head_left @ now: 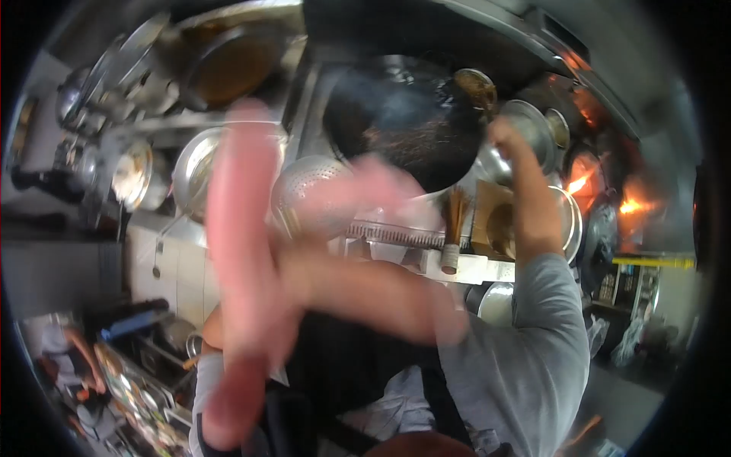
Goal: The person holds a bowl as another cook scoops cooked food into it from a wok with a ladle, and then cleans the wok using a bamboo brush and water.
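Note:
My left hand [255, 251] is very close to the camera and strongly smeared by motion. Its fingers look spread apart, and nothing shows between them. It covers part of a perforated metal strainer [311, 174] and the counter edge. My right hand [502, 135] reaches forward to the right rim of a large dark wok [403, 126]. Its fingers look closed, but what they grip is hidden by blur. Just beyond it is a small round vessel [476, 85] with brownish contents. A metal bowl [529, 129] lies beside this hand.
Flames [630, 206] burn at the right. A bamboo brush [454, 228] stands in front of the wok. A metal basin [196, 169] and a dark pan [232, 67] with brown liquid are on the left. Another person [68, 354] is at the lower left.

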Motion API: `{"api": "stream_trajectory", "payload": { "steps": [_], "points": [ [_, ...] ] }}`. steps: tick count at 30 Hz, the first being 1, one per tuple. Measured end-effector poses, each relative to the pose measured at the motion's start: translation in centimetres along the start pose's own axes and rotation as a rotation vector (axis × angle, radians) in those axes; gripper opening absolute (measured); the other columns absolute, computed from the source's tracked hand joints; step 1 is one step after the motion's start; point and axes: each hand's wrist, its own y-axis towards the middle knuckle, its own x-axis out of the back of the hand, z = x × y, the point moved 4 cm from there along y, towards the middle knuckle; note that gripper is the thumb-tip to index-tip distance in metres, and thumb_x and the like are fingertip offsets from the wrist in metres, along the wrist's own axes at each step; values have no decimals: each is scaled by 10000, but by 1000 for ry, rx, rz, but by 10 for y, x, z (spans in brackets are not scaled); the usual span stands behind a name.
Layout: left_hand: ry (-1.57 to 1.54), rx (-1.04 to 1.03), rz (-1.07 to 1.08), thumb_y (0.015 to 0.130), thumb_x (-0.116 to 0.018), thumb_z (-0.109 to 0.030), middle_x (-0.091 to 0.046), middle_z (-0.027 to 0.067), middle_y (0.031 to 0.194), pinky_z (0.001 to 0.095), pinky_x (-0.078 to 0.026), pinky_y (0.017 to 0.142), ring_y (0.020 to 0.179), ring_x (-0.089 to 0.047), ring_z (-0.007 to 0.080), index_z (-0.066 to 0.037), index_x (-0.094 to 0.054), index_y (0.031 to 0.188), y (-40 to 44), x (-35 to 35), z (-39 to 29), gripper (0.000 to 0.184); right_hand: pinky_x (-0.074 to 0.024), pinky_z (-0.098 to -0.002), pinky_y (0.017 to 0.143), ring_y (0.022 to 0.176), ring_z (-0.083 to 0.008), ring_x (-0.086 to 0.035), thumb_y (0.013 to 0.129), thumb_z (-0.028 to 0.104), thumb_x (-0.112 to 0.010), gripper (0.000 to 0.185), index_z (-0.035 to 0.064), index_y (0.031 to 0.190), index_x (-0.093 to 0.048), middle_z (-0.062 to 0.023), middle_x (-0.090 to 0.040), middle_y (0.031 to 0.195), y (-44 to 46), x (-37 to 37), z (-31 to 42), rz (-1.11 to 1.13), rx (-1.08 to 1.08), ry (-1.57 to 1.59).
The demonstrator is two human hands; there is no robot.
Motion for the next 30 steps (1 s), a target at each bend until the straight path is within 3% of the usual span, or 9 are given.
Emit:
{"api": "stream_trajectory", "payload": {
  "steps": [2,6,12,15,16,18,23,24,30],
  "points": [
    [205,244,-162,930,-584,-773,-642,242,1356,512,-349,1195,1332,-567,347,17,-25,1636,-15,29,32,1198,-592,-506,848,941,-445,-738,960,88,-542,460,-12,1408,-560,-305,-727,1103,-72,48,4,-223,-716,1078],
    [296,582,-234,962,-668,-598,-585,233,1462,477,-339,1219,1404,-527,332,38,-88,1668,-85,72,84,1113,-518,-525,1025,1149,-505,-663,906,85,-581,706,11,1586,-403,-352,-680,1221,-198,184,1,-107,-985,1360],
    [588,870,-1,935,-761,-306,-583,210,1485,503,-389,1180,1397,-540,323,-21,-261,1661,-144,69,161,927,-584,-515,767,864,-449,-728,917,37,-558,789,63,1655,-278,-318,-731,949,-260,185,52,-21,-1410,1251],
    [758,706,310,919,-772,-248,-582,220,1489,518,-408,1163,1378,-551,370,-49,-376,1621,-135,40,212,829,-438,-276,457,587,-131,-565,1038,73,-540,155,-6,1170,-520,-49,-507,659,-249,106,73,-492,-1351,2578],
    [780,627,434,919,-763,-256,-567,223,1502,529,-404,1164,1379,-539,397,-82,-410,1608,-133,28,229,793,-438,-276,457,587,-131,-565,1038,73,-540,155,-6,1170,-520,-49,-507,659,-260,114,67,-502,-1355,2576],
    [833,592,606,927,-742,-281,-523,217,1542,551,-387,1169,1396,-508,424,-152,-452,1593,-133,10,261,738,-384,-235,439,523,-96,-465,1074,66,-510,116,47,982,-442,-35,-452,664,-269,170,56,-744,-1063,3682],
    [930,716,736,937,-695,-381,-453,168,1603,603,-332,1184,1469,-412,405,-224,-489,1573,-133,-24,339,686,-344,-199,384,515,-64,-432,1089,97,-496,60,66,1041,-479,-20,-480,733,-324,249,47,-695,-728,3557],
    [948,823,786,935,-688,-394,-478,152,1582,590,-343,1179,1454,-417,400,-214,-508,1559,-119,-34,345,674,-355,-200,368,519,-71,-447,1079,69,-488,87,44,1162,-492,-52,-493,767,-333,280,42,-710,-1026,3406],
    [960,1245,634,937,-664,-453,-536,174,1565,610,-341,1184,1473,-446,409,-156,-471,1589,-122,-34,425,742,-334,-212,343,509,-66,-423,1015,-4,-499,520,71,1522,-414,-52,-509,825,-351,368,72,-304,-1103,3265]
  ]
}}
